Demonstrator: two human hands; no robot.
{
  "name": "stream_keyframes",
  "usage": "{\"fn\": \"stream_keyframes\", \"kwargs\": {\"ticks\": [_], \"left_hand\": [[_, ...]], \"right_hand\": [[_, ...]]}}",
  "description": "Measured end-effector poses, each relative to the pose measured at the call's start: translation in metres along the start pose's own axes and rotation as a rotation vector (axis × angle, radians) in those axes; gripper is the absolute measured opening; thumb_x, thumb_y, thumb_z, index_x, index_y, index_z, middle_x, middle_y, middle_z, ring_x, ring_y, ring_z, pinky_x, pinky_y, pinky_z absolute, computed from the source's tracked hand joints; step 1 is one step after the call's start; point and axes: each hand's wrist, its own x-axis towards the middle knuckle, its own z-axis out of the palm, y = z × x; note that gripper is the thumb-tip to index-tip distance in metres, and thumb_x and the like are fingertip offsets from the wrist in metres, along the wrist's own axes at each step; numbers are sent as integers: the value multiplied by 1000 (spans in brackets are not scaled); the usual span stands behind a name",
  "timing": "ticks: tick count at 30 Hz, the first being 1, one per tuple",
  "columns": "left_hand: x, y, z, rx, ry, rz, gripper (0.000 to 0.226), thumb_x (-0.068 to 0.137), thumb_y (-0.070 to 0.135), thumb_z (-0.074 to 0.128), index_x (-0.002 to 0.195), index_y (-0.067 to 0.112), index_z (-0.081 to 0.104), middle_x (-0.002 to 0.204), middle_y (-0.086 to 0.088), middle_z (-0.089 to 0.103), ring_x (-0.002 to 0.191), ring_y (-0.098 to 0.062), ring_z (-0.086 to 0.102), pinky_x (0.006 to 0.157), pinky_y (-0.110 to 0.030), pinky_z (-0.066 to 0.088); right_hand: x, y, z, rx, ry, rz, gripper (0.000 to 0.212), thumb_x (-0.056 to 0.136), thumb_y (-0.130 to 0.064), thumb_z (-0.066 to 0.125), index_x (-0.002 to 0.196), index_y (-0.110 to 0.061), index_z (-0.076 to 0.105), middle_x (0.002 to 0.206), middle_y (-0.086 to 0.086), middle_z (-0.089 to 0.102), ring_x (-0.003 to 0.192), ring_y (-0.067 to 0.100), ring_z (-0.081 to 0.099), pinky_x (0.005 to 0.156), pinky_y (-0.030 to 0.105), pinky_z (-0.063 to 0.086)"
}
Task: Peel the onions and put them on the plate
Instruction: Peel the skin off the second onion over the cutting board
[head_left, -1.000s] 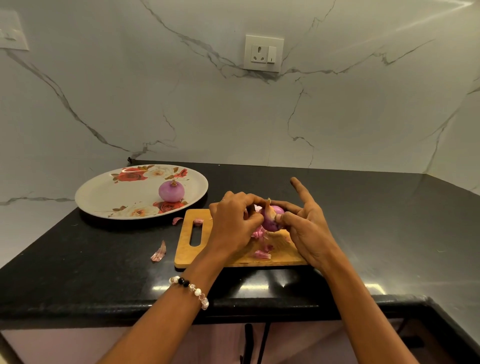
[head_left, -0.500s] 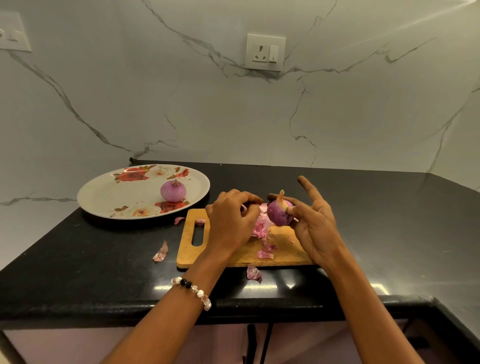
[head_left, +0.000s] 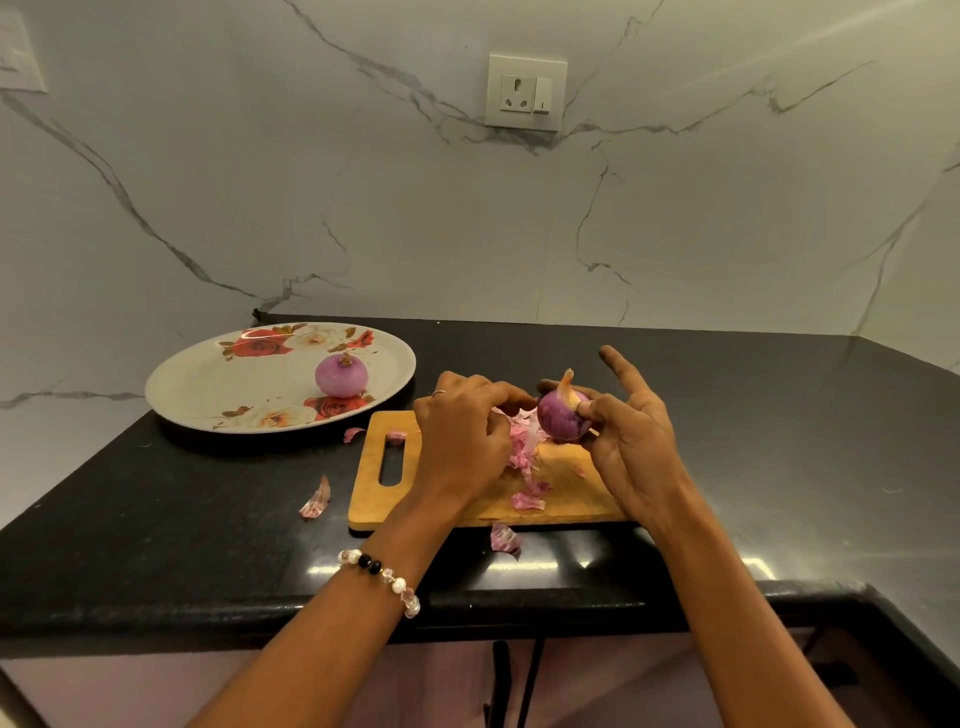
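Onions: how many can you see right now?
2: one peeled onion on the floral plate; one held in the right hand above the cutting board. None visibly hidden.

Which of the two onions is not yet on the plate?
The onion held in the right hand above the board. The other onion already rests on the flowered plate.

White marble walls (head_left: 467, 218) with grey veins are seen across the upper frame. A socket (head_left: 525, 91) is mounted at upper centre. A glossy black tabletop (head_left: 753, 426) is spread below, with light reflected near its front edge.
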Motion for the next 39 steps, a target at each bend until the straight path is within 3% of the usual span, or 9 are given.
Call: {"fn": "stream_keyframes", "kwargs": {"ticks": [4, 7, 11, 15, 18, 22, 29, 34, 39], "left_hand": [[1, 2, -1, -11, 22, -21, 25, 81, 31, 52, 89, 23, 74, 90, 6, 68, 94, -15, 51, 78, -47, 44], [1, 4, 0, 2, 1, -9, 33, 81, 45, 55, 87, 19, 75, 91, 6, 67, 96, -14, 48, 76, -47, 43], [2, 4, 1, -23, -20, -29, 39, 76, 53, 57, 87, 21, 76, 91, 15, 62, 101, -13, 46, 80, -48, 43], [3, 1, 2, -117, -41, -70, 29, 76, 47, 62, 84, 23, 75, 88, 23, 57, 103, -12, 47, 79, -50, 48], [3, 0, 2, -78, -18, -46, 10, 80, 30, 70, 83, 21, 75, 89, 19, 59, 102, -11, 43, 80, -52, 45], [2, 2, 1, -33, 17, -58, 6, 80, 27, 72, 80, 21, 74, 87, 17, 58, 101, -12, 43, 80, -51, 44], [6, 0, 1, 33, 100, -168, 7, 82, 23, 68, 81, 18, 72, 96, 5, 62, 99, -11, 39, 79, -34, 32], [6, -2, 1, 17, 77, -91, 6, 80, 21, 72, 86, 21, 74, 96, 6, 63, 99, -16, 46, 80, -40, 39], [3, -7, 4, -32, 54, 17, 15, 85, 18, 66, 93, 29, 73, 92, 10, 69, 93, -16, 56, 75, -52, 46]], "right_hand": [[0, 1, 1, -44, -12, 9, 68, 94, 15, 40, 151, -21, 30, 105, 29, 70, 106, 39, 67, 87, 41, 59], [0, 2, 0, -66, -19, 2, 69, 94, 15, 40, 151, -22, 28, 103, 26, 72, 104, 38, 69, 83, 37, 60], [0, 2, -1, -110, -28, 0, 70, 94, 15, 42, 152, -22, 27, 106, 27, 70, 97, 35, 71, 76, 33, 60], [-1, 2, -1, -127, -37, -3, 70, 95, 14, 43, 153, -22, 25, 108, 28, 70, 96, 34, 71, 76, 32, 60], [-2, 2, 0, -106, -34, 1, 69, 96, 14, 41, 152, -22, 26, 107, 28, 70, 98, 35, 70, 75, 31, 60], [-3, 1, -1, -89, -37, 3, 70, 95, 15, 41, 152, -22, 26, 106, 27, 71, 100, 35, 70, 76, 32, 59], [-3, -4, -1, 170, -74, -14, 67, 84, 13, 34, 146, -12, 35, 110, 36, 65, 110, 45, 64, 89, 44, 58], [-7, -10, -3, 293, -46, 28, 58, 91, 5, 24, 144, -11, 40, 112, 35, 65, 103, 45, 65, 69, 40, 60], [-7, -8, -3, 250, -31, 29, 60, 90, 5, 24, 145, -12, 40, 121, 36, 61, 112, 48, 60, 69, 39, 60]]}}
